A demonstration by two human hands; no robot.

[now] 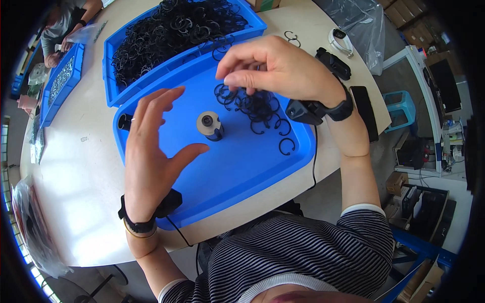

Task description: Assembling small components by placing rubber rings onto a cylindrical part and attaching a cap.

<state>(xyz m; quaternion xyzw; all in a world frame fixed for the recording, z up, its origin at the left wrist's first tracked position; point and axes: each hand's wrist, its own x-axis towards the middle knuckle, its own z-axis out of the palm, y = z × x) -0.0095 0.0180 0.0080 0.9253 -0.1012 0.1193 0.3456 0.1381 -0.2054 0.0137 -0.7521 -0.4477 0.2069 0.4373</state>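
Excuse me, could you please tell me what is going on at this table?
A person is working bare-handed over a blue tray. The left hand is open beside an upright, pale-topped cylinder, not appearing to touch it. The right hand is over a loose pile of black open rings, its fingers curled; whether it holds one cannot be made out. Beyond the tray, a blue bin is heaped with similar rings.

A blue stool (398, 100) stands near the pale table (76, 202), with possible windows (37, 278) left
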